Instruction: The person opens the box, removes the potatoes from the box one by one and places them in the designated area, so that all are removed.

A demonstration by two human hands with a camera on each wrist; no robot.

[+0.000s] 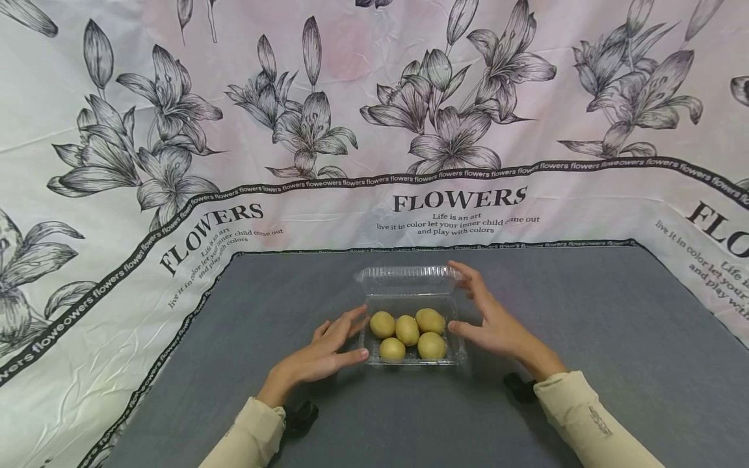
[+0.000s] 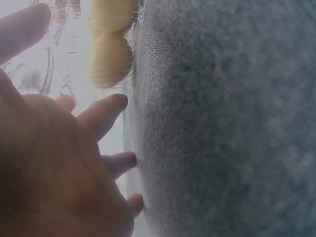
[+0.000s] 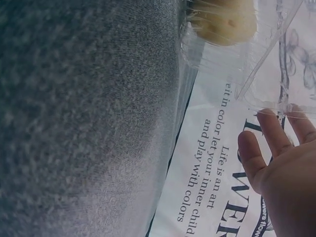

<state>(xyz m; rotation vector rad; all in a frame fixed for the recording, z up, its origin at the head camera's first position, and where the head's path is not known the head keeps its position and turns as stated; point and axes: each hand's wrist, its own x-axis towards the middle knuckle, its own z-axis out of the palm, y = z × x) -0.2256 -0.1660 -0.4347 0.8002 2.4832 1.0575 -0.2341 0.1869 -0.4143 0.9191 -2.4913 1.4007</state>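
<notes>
A clear plastic clamshell box [image 1: 409, 361] stands on the grey tabletop with its lid [image 1: 409, 281] raised at the back. Several yellow, round potatoes [image 1: 407, 330] lie inside it. My left hand [image 1: 318, 354] is at the box's left side, fingers spread and thumb tip by the front left corner. In the left wrist view, two potatoes [image 2: 111, 59] show through the ribbed wall just beyond the fingertips. On the other side is my right hand [image 1: 497, 322], its fingertips at the lid's right edge and its thumb at the right rim. Those fingers [image 3: 272, 131] look fairly straight in the right wrist view.
The grey cloth-covered table [image 1: 409, 416] extends around the box. Behind it and at both sides hangs a white flower-printed curtain [image 1: 328, 214] with lettering. Dark straps [image 1: 301, 416] sit under both wrists, near the cream sleeves [image 1: 251, 432].
</notes>
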